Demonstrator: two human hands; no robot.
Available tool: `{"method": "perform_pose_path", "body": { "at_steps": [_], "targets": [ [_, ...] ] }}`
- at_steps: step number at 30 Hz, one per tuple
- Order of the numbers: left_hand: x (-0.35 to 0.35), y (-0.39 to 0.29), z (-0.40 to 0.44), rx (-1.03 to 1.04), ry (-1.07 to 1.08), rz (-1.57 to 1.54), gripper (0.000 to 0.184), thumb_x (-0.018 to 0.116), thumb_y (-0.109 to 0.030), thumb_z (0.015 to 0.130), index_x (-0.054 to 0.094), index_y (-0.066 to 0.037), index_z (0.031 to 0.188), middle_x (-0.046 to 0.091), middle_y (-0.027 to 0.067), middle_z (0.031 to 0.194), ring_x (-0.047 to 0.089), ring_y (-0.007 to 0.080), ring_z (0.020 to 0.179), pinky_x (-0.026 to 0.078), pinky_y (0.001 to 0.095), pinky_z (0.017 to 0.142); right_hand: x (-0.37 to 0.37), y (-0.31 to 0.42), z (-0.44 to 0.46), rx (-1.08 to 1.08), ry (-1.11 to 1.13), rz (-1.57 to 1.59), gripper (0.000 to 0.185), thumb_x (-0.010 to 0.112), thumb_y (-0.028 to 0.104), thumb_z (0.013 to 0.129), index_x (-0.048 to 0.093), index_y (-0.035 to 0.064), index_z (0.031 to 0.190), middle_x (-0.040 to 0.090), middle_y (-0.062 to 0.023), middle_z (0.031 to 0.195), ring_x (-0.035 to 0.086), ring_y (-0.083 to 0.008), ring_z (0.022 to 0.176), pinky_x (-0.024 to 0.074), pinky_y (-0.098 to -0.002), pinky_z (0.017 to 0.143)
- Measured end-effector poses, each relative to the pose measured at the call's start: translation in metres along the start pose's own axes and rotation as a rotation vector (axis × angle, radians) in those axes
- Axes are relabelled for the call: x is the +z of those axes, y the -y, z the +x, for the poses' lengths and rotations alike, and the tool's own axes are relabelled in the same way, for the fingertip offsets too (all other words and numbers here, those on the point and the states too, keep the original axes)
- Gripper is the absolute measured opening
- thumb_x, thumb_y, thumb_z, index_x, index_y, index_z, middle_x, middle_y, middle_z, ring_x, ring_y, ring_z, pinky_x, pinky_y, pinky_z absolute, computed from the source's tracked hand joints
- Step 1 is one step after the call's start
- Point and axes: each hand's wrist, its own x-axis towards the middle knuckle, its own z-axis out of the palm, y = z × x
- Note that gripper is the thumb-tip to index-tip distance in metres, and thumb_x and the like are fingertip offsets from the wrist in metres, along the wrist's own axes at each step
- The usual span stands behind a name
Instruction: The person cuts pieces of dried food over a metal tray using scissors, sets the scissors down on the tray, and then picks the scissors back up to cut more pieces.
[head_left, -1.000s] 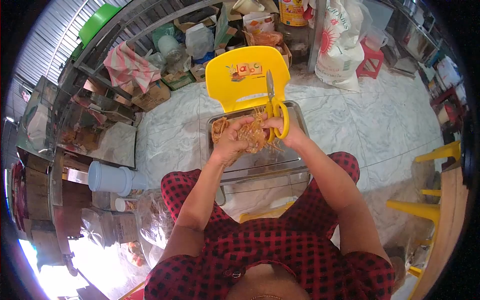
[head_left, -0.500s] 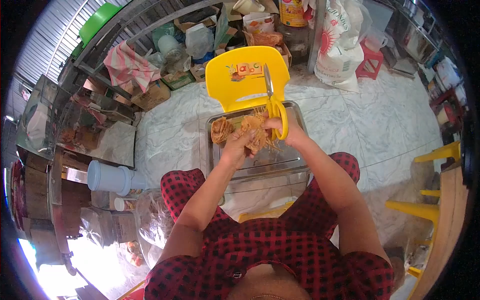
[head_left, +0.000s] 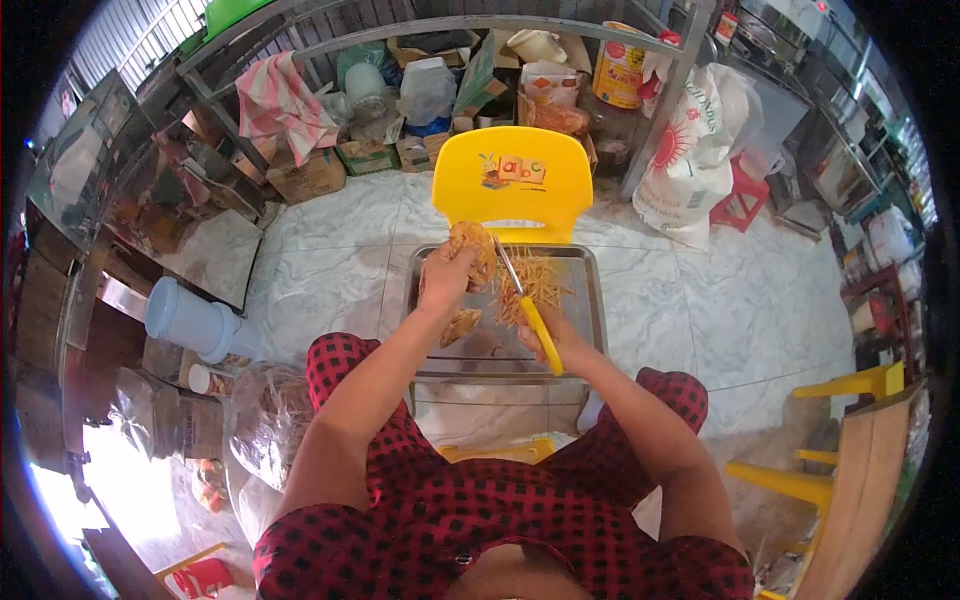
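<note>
My left hand (head_left: 448, 275) is closed on a crinkled brown dried piece (head_left: 478, 250), held over the left part of a metal tray (head_left: 592, 268). In my right hand (head_left: 560, 338) are scissors (head_left: 543, 335) with yellow handles. Their blades point up and left, with the tips close beside the brown piece; whether they touch it I cannot tell. Thin brown strips (head_left: 535, 280) lie in a loose heap on the tray, partly behind the scissors. Another brown piece (head_left: 460, 328) rests on the tray below my left hand.
Behind the tray stands a yellow chair back (head_left: 513, 185). A white sack (head_left: 685, 160) and a red stool (head_left: 740, 200) are at the back right. Boxes and bags fill a low shelf behind. A pale blue bucket (head_left: 180, 312) lies at left; a wooden table (head_left: 860, 480) is at right.
The hands have moved apart. The scissors have come down from upright toward the piece in my left hand. Strips that were at my hands now lie heaped on the tray. The view has shifted.
</note>
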Motion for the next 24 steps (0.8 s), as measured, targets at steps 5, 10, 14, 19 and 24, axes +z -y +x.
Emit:
{"method": "perform_pose_path", "body": {
  "at_steps": [5, 10, 14, 19, 24],
  "targets": [
    [-0.001, 0.017, 0.014, -0.046, -0.038, -0.038, 0.017, 0.055, -0.015, 0.084, 0.057, -0.003, 0.096, 0.061, 0.0047, 0.075, 0.056, 0.0116, 0.053, 0.041, 0.0243, 0.037, 0.005, -0.015, 0.003, -0.014, -0.092, -0.23, 0.066, 0.055, 0.052, 0.08, 0.045, -0.0025, 0.115, 0.06, -0.0211, 0.095, 0.058, -0.0367, 0.09, 0.045, -0.0402, 0.077],
    [0.012, 0.016, 0.008, -0.027, -0.035, -0.026, 0.019, 0.055, -0.01, 0.078, 0.057, -0.001, 0.095, 0.06, 0.0062, 0.076, 0.057, 0.0123, 0.054, 0.046, 0.0236, 0.038, 0.002, -0.021, 0.009, 0.074, -0.085, -0.288, 0.062, 0.055, 0.052, 0.081, 0.046, -0.0016, 0.112, 0.06, -0.0213, 0.093, 0.059, -0.0356, 0.088, 0.0455, -0.0392, 0.076],
    [0.015, 0.009, 0.007, -0.041, 0.03, -0.027, 0.02, 0.057, -0.007, 0.076, 0.055, -0.001, 0.096, 0.06, 0.0061, 0.078, 0.058, 0.012, 0.06, 0.045, 0.0235, 0.04, 0.001, -0.018, 0.01, 0.042, -0.116, -0.183, 0.056, 0.054, 0.05, 0.082, 0.047, 0.0006, 0.107, 0.06, -0.0157, 0.086, 0.06, -0.0259, 0.078, 0.0473, -0.0357, 0.067],
    [0.012, 0.025, 0.015, -0.097, 0.104, -0.179, 0.023, 0.061, -0.005, 0.076, 0.053, -0.004, 0.097, 0.061, 0.0052, 0.083, 0.059, 0.0134, 0.066, 0.045, 0.0261, 0.047, -0.002, -0.013, 0.009, 0.144, -0.024, 0.037, 0.053, 0.053, 0.049, 0.084, 0.046, 0.0029, 0.109, 0.055, -0.0058, 0.075, 0.053, -0.0115, 0.064, 0.0448, -0.0263, 0.052],
    [0.012, 0.028, 0.02, -0.181, 0.152, -0.269, 0.026, 0.064, -0.005, 0.075, 0.053, -0.005, 0.098, 0.062, 0.0053, 0.085, 0.058, 0.0139, 0.07, 0.045, 0.0272, 0.049, -0.003, -0.006, 0.008, 0.134, 0.011, 0.245, 0.047, 0.05, 0.047, 0.086, 0.045, 0.0054, 0.107, 0.047, -0.0005, 0.067, 0.049, -0.0099, 0.057, 0.0446, -0.0251, 0.049]
  ]
}}
